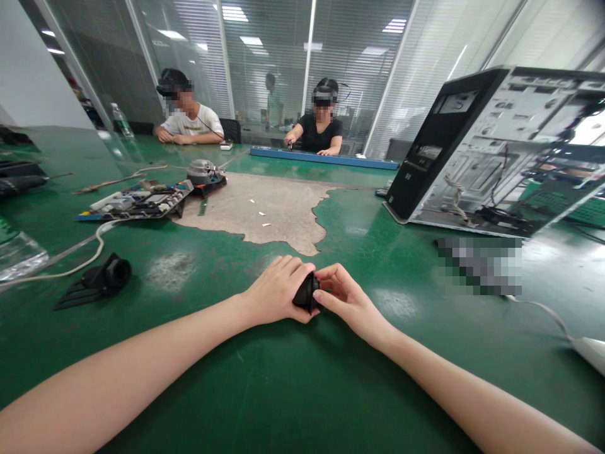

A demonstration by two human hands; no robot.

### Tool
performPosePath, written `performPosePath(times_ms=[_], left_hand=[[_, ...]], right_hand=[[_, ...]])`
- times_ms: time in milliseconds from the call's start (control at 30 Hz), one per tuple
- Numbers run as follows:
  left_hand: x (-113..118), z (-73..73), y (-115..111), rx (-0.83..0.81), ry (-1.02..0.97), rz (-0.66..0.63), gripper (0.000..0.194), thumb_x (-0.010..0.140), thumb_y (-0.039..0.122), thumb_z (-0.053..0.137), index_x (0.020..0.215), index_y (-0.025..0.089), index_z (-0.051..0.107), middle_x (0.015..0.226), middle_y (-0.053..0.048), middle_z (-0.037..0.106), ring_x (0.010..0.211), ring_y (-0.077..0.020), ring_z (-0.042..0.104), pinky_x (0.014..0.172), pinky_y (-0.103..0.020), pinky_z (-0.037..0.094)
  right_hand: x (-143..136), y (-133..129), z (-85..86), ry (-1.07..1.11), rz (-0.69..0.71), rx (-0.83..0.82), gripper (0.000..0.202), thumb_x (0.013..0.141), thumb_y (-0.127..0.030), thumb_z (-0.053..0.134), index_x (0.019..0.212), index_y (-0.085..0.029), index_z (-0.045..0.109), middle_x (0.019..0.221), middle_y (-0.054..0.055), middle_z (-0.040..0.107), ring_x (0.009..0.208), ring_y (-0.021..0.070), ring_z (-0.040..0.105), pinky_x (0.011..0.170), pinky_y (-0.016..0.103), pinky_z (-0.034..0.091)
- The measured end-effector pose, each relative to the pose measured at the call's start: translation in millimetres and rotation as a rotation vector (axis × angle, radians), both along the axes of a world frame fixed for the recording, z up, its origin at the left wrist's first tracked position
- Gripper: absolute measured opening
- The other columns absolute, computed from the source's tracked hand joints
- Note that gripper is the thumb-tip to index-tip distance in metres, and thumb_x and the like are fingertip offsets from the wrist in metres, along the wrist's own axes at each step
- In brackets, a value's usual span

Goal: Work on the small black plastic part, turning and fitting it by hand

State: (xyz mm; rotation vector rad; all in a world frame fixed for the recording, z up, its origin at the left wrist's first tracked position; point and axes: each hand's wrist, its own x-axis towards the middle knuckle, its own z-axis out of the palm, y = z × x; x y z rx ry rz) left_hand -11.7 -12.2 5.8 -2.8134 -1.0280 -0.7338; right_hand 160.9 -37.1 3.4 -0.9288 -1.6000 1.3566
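Note:
Between my two hands, just above the green table, is a small black part (306,292) with a flared rim; its exact kind is not clear. My left hand (278,291) is closed around its left side, the fingers bent over the top and the thumb below. From the right, my right hand (343,293) pinches the narrow end with thumb and fingertips. Off to the left lies a black plastic piece (101,280) with a round opening and a flat ribbed base.
A circuit board (142,200) and a fan-like cooler (204,173) sit at left on the green table (265,391). An opened computer case (472,151) stands at right. Two people (191,120) sit opposite, near a blue bar (321,157). A white cable (97,249) and bottle (19,249) lie left.

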Motion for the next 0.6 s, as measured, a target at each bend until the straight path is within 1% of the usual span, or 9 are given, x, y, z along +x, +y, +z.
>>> performPosePath(times_ms=[100, 200, 267, 333, 467, 600], left_hand=[[0.3, 0.1, 0.0, 0.005, 0.007, 0.0, 0.053, 0.062, 0.045, 0.057, 0.102, 0.013, 0.044, 0.088, -0.008, 0.051, 0.081, -0.024, 0.045, 0.071, -0.036, 0.036], [0.3, 0.2, -0.5, 0.01, 0.01, 0.003, 0.053, 0.062, 0.044, 0.057, 0.103, 0.013, 0.044, 0.087, -0.007, 0.05, 0.08, -0.0237, 0.045, 0.071, -0.035, 0.036], [0.2, 0.1, -0.8, 0.012, 0.014, 0.007, 0.052, 0.062, 0.042, 0.058, 0.103, 0.014, 0.044, 0.086, -0.007, 0.05, 0.079, -0.0235, 0.046, 0.07, -0.035, 0.036], [0.0, 0.0, -0.8, 0.013, 0.013, 0.009, 0.052, 0.062, 0.042, 0.058, 0.103, 0.014, 0.044, 0.086, -0.007, 0.051, 0.079, -0.0235, 0.046, 0.07, -0.035, 0.036], [-0.3, -0.2, -0.4, 0.01, 0.001, 0.0, 0.052, 0.062, 0.045, 0.057, 0.102, 0.014, 0.044, 0.087, -0.007, 0.051, 0.08, -0.0238, 0.045, 0.07, -0.035, 0.036], [0.1, -0.3, 0.0, 0.006, 0.006, 0.003, 0.052, 0.063, 0.046, 0.056, 0.102, 0.013, 0.044, 0.087, -0.007, 0.051, 0.08, -0.0235, 0.045, 0.071, -0.035, 0.036]], right_hand=[[0.2, -0.1, 2.2, -0.029, -0.009, -0.004, 0.023, 0.074, -0.029, 0.059, 0.09, -0.021, 0.045, 0.09, 0.001, 0.052, 0.085, 0.0138, 0.052, 0.074, 0.03, 0.046], [0.8, -0.8, 4.1, 0.005, 0.042, -0.03, 0.025, 0.071, -0.028, 0.063, 0.085, -0.021, 0.043, 0.085, -0.001, 0.052, 0.078, 0.012, 0.054, 0.068, 0.028, 0.047], [1.1, -1.2, 3.8, 0.033, 0.069, -0.039, 0.029, 0.068, -0.027, 0.065, 0.084, -0.022, 0.041, 0.086, -0.002, 0.052, 0.072, 0.0101, 0.055, 0.066, 0.027, 0.048], [1.2, -1.0, 2.2, 0.056, 0.076, -0.043, 0.028, 0.069, -0.028, 0.064, 0.085, -0.023, 0.041, 0.087, -0.002, 0.051, 0.069, 0.0093, 0.055, 0.065, 0.027, 0.048], [0.4, 0.5, -0.6, 0.068, 0.05, -0.022, 0.021, 0.073, -0.031, 0.06, 0.083, -0.022, 0.043, 0.082, -0.002, 0.051, 0.075, 0.0114, 0.053, 0.065, 0.027, 0.048], [-0.3, 1.2, 0.4, 0.004, -0.007, -0.014, 0.024, 0.073, -0.031, 0.06, 0.088, -0.021, 0.045, 0.087, 0.001, 0.052, 0.084, 0.014, 0.052, 0.071, 0.03, 0.046]])
